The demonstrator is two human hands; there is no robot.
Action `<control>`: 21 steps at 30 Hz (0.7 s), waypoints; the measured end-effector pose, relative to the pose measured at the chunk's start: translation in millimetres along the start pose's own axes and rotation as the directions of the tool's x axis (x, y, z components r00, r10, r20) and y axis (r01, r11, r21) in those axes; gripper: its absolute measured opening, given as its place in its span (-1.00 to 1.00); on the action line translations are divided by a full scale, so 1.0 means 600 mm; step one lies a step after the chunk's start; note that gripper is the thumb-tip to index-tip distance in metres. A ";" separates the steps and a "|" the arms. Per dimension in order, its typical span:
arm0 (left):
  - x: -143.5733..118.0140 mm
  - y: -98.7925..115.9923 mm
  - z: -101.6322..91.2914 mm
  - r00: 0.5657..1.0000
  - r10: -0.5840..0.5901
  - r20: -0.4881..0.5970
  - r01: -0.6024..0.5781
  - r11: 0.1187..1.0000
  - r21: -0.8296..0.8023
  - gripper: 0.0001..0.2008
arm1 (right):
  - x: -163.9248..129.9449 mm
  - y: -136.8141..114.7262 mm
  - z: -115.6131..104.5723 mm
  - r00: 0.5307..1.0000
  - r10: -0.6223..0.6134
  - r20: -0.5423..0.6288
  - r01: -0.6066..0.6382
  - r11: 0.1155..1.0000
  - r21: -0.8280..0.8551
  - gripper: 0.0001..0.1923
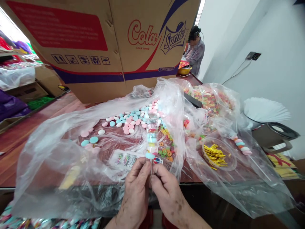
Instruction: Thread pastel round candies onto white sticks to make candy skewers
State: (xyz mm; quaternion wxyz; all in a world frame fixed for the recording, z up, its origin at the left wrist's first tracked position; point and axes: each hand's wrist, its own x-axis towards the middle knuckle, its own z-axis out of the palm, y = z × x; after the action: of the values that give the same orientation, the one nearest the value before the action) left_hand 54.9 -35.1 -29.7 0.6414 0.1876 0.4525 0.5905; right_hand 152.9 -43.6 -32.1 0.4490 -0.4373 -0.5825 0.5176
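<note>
A candy skewer (pixel 152 140) stands upright in front of me, its coloured candies stacked on a thin stick inside a clear printed wrapper. My left hand (pixel 136 187) pinches it just under the lowest candy. Close beside it, my right hand (pixel 166 192) has its thumb and fingers closed on the stick. Behind the skewer lie pink, white and blue candies (pixel 130 122) in an opened clear plastic bag (pixel 59 133). Small ring-shaped candies (pixel 166 149) lie just right of the skewer. A flat printed packet (pixel 124 159) rests left of my hands.
A tall cardboard box (pixel 95 66) stands at the back. On the right are a round tub (pixel 234 159) of gold twist ties (pixel 216 156), another candy skewer (pixel 241 146), a bag of gummy candies (pixel 214 98) and a grey jug (pixel 269 140). A person (pixel 196 52) is farther back.
</note>
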 end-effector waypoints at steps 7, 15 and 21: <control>0.050 0.088 0.004 0.972 0.162 0.169 -0.147 0.985 -0.095 -0.60 | -0.001 -0.008 -0.023 1.000 -0.017 0.009 0.018 0.976 -0.215 -0.88; 0.073 0.111 0.040 0.996 0.079 -0.029 -0.082 0.990 -0.113 -0.81 | -0.008 0.001 -0.015 0.984 -0.174 0.036 0.172 0.882 -0.439 -0.82; 0.094 0.106 0.036 0.994 0.045 -0.104 -0.065 0.977 -0.205 -0.83 | -0.010 0.012 -0.026 0.924 -0.381 -0.021 0.285 0.726 -0.626 -0.79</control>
State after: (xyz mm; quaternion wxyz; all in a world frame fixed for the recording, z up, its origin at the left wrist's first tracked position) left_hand 29.0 38.3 10.7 0.6176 0.1023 0.4141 0.6607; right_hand 170.0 -45.4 -39.0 0.4107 -0.4838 -0.7521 0.1775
